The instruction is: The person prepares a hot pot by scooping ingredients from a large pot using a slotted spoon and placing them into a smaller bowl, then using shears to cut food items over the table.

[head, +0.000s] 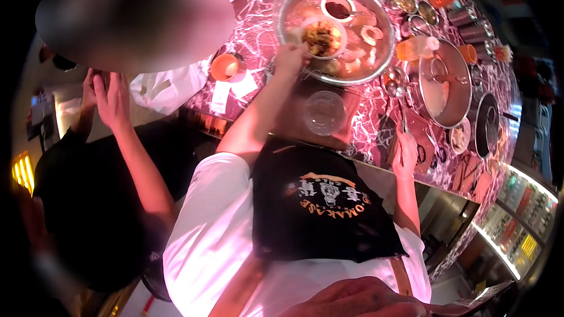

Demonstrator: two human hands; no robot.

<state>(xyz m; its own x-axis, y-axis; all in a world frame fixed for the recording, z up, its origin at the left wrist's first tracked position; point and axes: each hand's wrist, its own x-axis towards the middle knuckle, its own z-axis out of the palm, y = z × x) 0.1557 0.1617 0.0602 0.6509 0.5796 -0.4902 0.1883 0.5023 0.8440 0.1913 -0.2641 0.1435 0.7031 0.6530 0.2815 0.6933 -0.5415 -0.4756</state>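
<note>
My left hand (291, 59) grips the rim of a pale round bowl (324, 37) of dark-topped chopped food, above a large metal basin (391, 39) of food pieces in liquid. A white-rimmed bowl of dark sauce (338, 7) rests in the basin. My right hand (404, 154) is shut on the handle of a metal ladle (402, 108), whose bowl end is at a small metal bowl (387, 77). A clear plastic bowl (325, 112) is on a board in front of my apron.
A steel pot (467, 97), a darker pot (487, 125) and a bottle of orange liquid (412, 48) are at the right. Scissors (438, 152) lie nearby. An orange cup (225, 67) is at the left, beside a co-worker's hands (112, 101). Another hand (361, 299) shows at the bottom.
</note>
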